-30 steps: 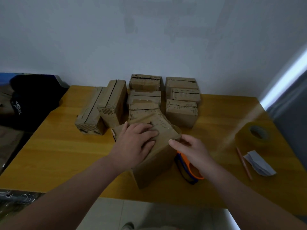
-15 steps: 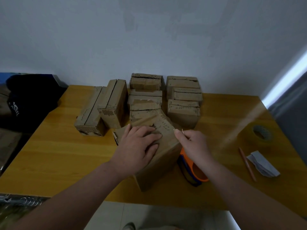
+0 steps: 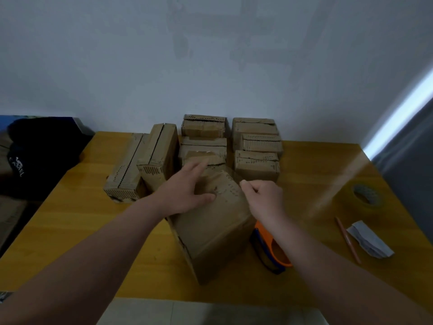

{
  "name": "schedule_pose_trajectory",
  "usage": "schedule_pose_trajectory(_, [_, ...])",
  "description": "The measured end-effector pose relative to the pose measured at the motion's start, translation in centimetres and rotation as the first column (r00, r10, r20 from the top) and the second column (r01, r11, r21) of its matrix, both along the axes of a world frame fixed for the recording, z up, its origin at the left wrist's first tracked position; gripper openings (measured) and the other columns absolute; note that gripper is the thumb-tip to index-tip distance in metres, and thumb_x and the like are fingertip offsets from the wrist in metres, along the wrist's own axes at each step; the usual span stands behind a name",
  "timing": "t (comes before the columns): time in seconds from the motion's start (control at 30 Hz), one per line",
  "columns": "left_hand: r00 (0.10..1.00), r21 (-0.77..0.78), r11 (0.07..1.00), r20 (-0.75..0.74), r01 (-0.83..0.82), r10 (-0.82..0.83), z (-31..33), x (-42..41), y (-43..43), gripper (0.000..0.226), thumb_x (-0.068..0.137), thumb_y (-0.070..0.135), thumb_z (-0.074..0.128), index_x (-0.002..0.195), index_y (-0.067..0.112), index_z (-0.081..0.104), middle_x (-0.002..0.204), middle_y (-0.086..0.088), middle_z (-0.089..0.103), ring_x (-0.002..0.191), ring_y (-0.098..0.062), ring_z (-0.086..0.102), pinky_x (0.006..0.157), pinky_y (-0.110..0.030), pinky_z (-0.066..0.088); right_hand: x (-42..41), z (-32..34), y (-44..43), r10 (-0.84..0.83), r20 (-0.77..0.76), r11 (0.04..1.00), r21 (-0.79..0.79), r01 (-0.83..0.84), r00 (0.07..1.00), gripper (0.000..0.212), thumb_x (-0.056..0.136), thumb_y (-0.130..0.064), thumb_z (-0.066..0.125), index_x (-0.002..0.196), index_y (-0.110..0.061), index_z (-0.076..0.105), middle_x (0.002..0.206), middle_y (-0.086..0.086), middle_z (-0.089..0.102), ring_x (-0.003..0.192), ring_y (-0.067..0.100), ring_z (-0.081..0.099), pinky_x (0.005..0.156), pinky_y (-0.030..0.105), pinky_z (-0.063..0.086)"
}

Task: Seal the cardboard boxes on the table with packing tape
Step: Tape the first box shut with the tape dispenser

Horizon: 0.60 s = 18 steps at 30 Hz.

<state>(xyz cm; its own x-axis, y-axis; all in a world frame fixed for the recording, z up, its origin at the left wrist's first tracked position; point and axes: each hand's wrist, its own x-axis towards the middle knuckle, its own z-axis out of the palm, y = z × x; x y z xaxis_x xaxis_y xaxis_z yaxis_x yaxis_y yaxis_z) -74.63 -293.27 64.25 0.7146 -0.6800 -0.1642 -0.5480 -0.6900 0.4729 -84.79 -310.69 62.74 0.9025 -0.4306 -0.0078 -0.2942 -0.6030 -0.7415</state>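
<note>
left grip [image 3: 185, 191] flat, fingers apart, on cardboard box [image 3: 215, 231] | right grip [image 3: 262, 198] curled together at its corner, contents unclear | tape dispenser [image 3: 274, 254] just beside box

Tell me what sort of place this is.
Likely a makeshift packing station in a plain room, perhaps a home or small office: small cardboard boxes stacked on a wooden table against a bare painted wall, with a tape roll and an orange tape dispenser.
</note>
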Motion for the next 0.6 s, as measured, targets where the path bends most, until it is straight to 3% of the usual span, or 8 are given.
schedule_pose_trajectory(0.03, [0.997,0.018,0.998,-0.05,0.06,-0.059,-0.1,0.3,0.1,0.085,0.09,0.049,0.057,0.154,0.027,0.007,0.159,0.005,0.009,0.143,-0.018,0.018,0.113,-0.03,0.021,0.2,0.1,0.1,-0.046,-0.007,0.994,0.097,0.046,0.999,0.048,0.1,-0.032,0.048,0.061,-0.008,0.062,0.06,0.007,0.057,0.059,0.021,0.054,0.062,0.033,0.047])
schedule_pose_trajectory(0.1, [0.985,0.004,0.987,-0.071,0.158,-0.157,-0.4,0.3,0.3,0.076,0.093,0.051,0.05,0.154,0.031,0.008,0.159,0.008,0.011,0.144,-0.014,0.017,0.113,-0.028,0.017,0.3,0.6,0.2,-0.126,-0.046,0.925,0.355,0.134,0.991,0.037,0.099,-0.032,0.05,0.086,-0.008,0.074,0.083,0.007,0.069,0.08,0.024,0.063,0.072,0.038,0.052])
schedule_pose_trajectory(0.17, [0.976,-0.014,0.976,0.013,0.216,-0.216,-1.0,0.0,0.7,0.071,0.094,0.058,0.038,0.153,0.033,0.007,0.158,0.01,0.011,0.142,-0.011,0.019,0.114,-0.026,0.019,0.3,1.3,0.3,-0.157,-0.066,0.825,0.54,0.168,0.985,0.028,0.099,-0.033,0.051,0.096,-0.018,0.075,0.093,0.0,0.07,0.089,0.017,0.063,0.069,0.03,0.051])
schedule_pose_trajectory(0.3, [0.959,-0.09,0.975,0.217,0.204,-0.181,-1.6,-0.8,2.1,0.072,0.086,0.069,0.018,0.15,0.038,0.014,0.151,0.01,0.021,0.132,-0.005,0.032,0.108,-0.022,0.03,0.4,2.1,1.0,-0.119,-0.011,0.775,0.624,0.1,0.993,0.028,0.099,-0.035,0.051,0.101,-0.02,0.074,0.103,-0.003,0.069,0.096,0.012,0.062,0.071,0.026,0.045])
schedule_pose_trajectory(0.4, [0.986,-0.405,0.907,0.157,0.118,-0.058,-0.9,-1.1,3.3,0.053,0.089,0.059,0.033,0.137,0.041,0.042,0.129,0.013,0.039,0.117,0.005,0.04,0.096,-0.008,0.033,0.5,2.6,1.8,-0.053,0.096,0.846,0.533,-0.006,0.994,0.028,0.099,-0.036,0.049,0.103,-0.024,0.074,0.101,-0.009,0.069,0.095,0.005,0.062,0.073,0.019,0.047])
schedule_pose_trajectory(0.47, [0.998,-0.576,0.817,0.064,0.028,0.011,-0.3,-1.1,3.8,0.035,0.086,0.05,0.045,0.116,0.045,0.063,0.121,0.015,0.045,0.112,0.003,0.045,0.09,-0.008,0.038,0.7,3.0,2.2,0.046,0.223,0.925,0.359,-0.126,0.974,0.028,0.099,-0.034,0.048,0.104,-0.023,0.074,0.096,-0.012,0.071,0.091,0.0,0.064,0.071,0.012,0.048])
schedule_pose_trajectory(0.53, [0.998,-0.636,0.771,-0.012,-0.049,0.054,0.3,-1.2,4.1,0.018,0.083,0.046,0.055,0.1,0.044,0.058,0.115,0.014,0.051,0.095,-0.005,0.055,0.079,-0.021,0.049,1.0,3.1,2.5,0.158,0.333,0.955,0.188,-0.23,0.929,0.031,0.1,-0.029,0.049,0.098,-0.013,0.076,0.09,-0.004,0.074,0.087,0.004,0.067,0.07,0.018,0.052])
schedule_pose_trajectory(0.6, [0.986,-0.676,0.723,-0.158,-0.142,0.046,0.5,-1.4,4.6,0.033,0.083,0.04,0.068,0.11,0.04,0.05,0.112,0.012,0.056,0.077,-0.014,0.057,0.068,-0.032,0.053,1.3,3.0,2.5,0.274,0.382,0.946,0.062,-0.32,0.883,0.035,0.099,-0.027,0.051,0.094,-0.004,0.076,0.094,-0.01,0.073,0.092,-0.001,0.066,0.078,0.021,0.052])
